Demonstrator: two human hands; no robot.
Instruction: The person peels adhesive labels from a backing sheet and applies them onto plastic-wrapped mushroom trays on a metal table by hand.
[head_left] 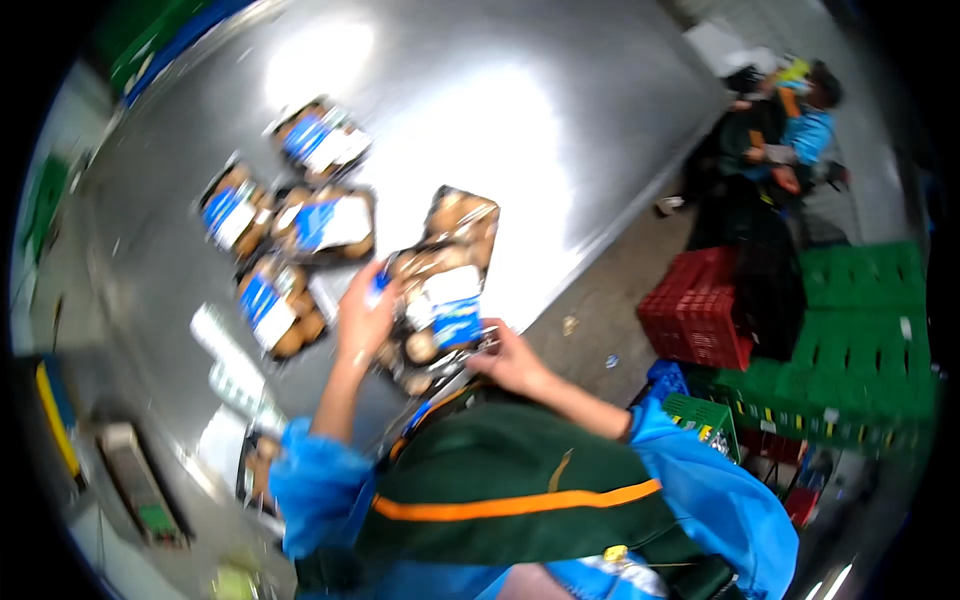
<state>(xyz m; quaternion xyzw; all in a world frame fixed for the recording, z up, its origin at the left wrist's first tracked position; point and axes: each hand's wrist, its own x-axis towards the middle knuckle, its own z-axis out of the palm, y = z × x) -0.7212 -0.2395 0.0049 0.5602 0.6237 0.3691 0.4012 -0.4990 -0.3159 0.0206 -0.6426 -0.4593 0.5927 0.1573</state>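
Between my hands is a film-wrapped tray of mushrooms (430, 290), brown and rounded, with a blue and white label. My left hand (367, 315) grips its left side, a small blue piece showing by the fingertips. At the lower right edge my right hand (508, 358) has its fingers closed on the tray's edge and film. An unlabelled-looking tray (465, 215) lies just beyond, and part of another tray (415, 378) appears below. To the left lie several labelled packs, among them a near one (280, 305) and a far one (320, 140).
A strip of labels (235, 370) lies on the metal table (420, 110) to my left. Beyond the table's right edge stand red crates (695, 310) and stacked green crates (860, 340). A person in blue sleeves (790, 140) is at the upper right.
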